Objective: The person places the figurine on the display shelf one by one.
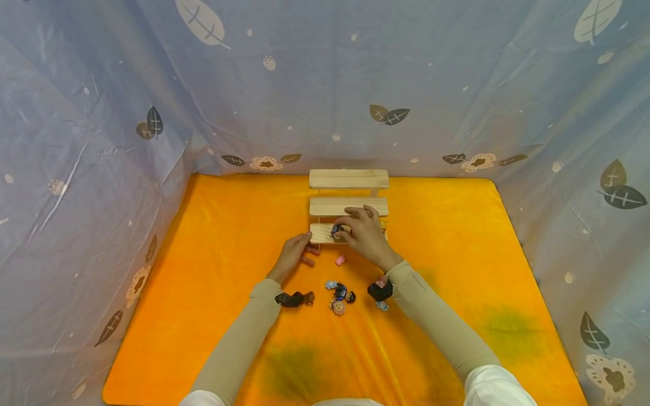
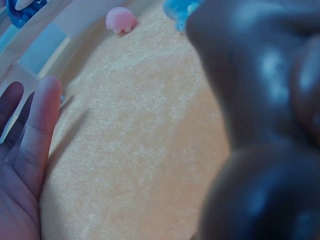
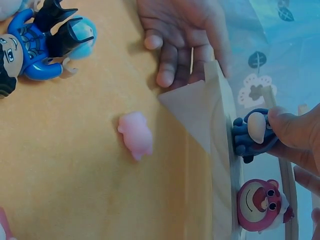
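Note:
My right hand (image 1: 367, 234) pinches a small dark-blue animal figurine (image 3: 252, 132) with a pale muzzle between thumb and fingers. The figurine is at the lowest step of a wooden three-tier stand (image 1: 325, 232). Next to it on that step is a pink bear figurine (image 3: 257, 205), mostly hidden by the hand in the head view. At the stand's left end is my left hand (image 1: 295, 252), its thumb against the step's edge and its other fingers extended below. On the cloth in front lies a small pink animal figurine (image 3: 135, 135).
Nearer me on the orange cloth (image 1: 228, 237) lie a toy person in blue (image 1: 341, 291), light-blue figurines (image 1: 382, 305), a beige-faced figurine (image 1: 337, 307) and a brown figurine (image 1: 308, 298). Glossy brown fills the left wrist view's right side. A leaf-patterned curtain (image 1: 315, 84) surrounds the table.

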A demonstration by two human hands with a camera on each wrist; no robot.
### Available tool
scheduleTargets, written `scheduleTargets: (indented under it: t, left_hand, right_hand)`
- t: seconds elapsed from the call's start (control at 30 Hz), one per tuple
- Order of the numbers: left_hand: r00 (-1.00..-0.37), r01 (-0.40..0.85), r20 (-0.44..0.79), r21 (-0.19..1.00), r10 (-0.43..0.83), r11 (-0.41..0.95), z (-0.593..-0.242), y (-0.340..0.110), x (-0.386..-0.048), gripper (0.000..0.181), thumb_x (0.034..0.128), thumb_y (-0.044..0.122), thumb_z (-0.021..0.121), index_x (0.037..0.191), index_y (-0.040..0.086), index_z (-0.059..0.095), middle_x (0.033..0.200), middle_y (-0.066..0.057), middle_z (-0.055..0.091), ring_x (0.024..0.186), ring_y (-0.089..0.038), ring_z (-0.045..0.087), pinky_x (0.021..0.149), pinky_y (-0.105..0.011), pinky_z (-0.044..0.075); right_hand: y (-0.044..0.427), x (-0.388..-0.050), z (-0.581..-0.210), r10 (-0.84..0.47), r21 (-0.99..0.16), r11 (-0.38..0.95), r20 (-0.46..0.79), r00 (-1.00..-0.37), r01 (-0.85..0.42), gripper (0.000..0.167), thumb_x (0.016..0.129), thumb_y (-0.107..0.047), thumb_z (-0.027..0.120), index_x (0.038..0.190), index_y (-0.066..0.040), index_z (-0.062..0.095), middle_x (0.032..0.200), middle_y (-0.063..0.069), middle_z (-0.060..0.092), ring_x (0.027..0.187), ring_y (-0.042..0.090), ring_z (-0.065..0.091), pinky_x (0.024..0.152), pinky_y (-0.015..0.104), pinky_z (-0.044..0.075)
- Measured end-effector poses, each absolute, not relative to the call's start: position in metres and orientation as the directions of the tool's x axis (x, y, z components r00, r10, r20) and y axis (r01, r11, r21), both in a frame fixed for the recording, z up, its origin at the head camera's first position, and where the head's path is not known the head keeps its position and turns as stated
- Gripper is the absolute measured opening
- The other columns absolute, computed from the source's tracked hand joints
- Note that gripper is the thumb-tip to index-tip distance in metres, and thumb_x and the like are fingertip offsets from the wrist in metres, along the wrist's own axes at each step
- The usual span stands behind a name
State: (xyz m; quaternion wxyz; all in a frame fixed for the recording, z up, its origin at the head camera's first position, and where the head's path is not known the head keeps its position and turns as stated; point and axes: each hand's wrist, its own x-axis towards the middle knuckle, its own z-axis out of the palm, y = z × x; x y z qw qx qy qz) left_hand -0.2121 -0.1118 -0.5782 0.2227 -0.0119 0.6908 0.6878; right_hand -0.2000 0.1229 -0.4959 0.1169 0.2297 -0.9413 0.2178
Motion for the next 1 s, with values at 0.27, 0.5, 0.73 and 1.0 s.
scheduleTargets:
  t: [0.27, 0.5, 0.73, 1.0]
  left_hand:
    - [-0.918, -0.287, -0.294, 0.956, 0.265, 0.063, -0.5796, -0.1101, -0.2099, 0.058, 0.1043, 0.052, 0.05, 0.121, -0.002, 0.065, 0.104, -0.025, 0.073, 0.062, -0.016, 0.07, 0.064, -0.033, 0.064]
    - [-0.922, -0.281, -0.286, 0.958, 0.259, 0.059, -0.5789, -0.1093, -0.2089, 0.055, 0.105, 0.05, 0.05, 0.119, 0.0, 0.066, 0.095, -0.015, 0.074, 0.063, -0.016, 0.07, 0.062, -0.033, 0.064]
    - [-0.921, -0.283, -0.292, 0.956, 0.258, 0.074, -0.5787, -0.1091, -0.2082, 0.058, 0.1042, 0.053, 0.049, 0.121, 0.0, 0.066, 0.1, -0.022, 0.074, 0.058, -0.016, 0.069, 0.064, -0.034, 0.064]
    - [-0.921, -0.285, -0.291, 0.956, 0.259, 0.062, -0.579, -0.1085, -0.2095, 0.058, 0.1041, 0.053, 0.05, 0.122, 0.0, 0.065, 0.098, -0.018, 0.074, 0.061, -0.016, 0.07, 0.063, -0.033, 0.064]
  right_hand:
    - [0.1218, -0.199, -0.4951, -0.391, -0.346, 0.802, 0.311, -0.866, -0.486, 0.021, 0.094, -0.026, 0.075, 0.113, -0.019, 0.074, 0.12, 0.007, 0.074, 0.137, 0.03, 0.051, 0.125, 0.057, 0.02]
    - [0.1219, -0.1991, -0.4959, -0.397, -0.335, 0.802, 0.32, -0.86, -0.495, 0.023, 0.093, -0.026, 0.076, 0.114, -0.019, 0.074, 0.116, 0.005, 0.075, 0.136, 0.029, 0.051, 0.124, 0.057, 0.021]
    - [0.1226, -0.2, -0.4953, -0.417, -0.307, 0.804, 0.319, -0.851, -0.509, 0.028, 0.091, -0.027, 0.078, 0.117, -0.018, 0.073, 0.115, 0.002, 0.076, 0.136, 0.029, 0.052, 0.123, 0.058, 0.024]
    - [0.1244, -0.1989, -0.4891, -0.421, -0.319, 0.799, 0.307, -0.854, -0.509, 0.031, 0.092, -0.027, 0.077, 0.121, -0.017, 0.072, 0.117, 0.002, 0.075, 0.134, 0.029, 0.053, 0.123, 0.058, 0.023]
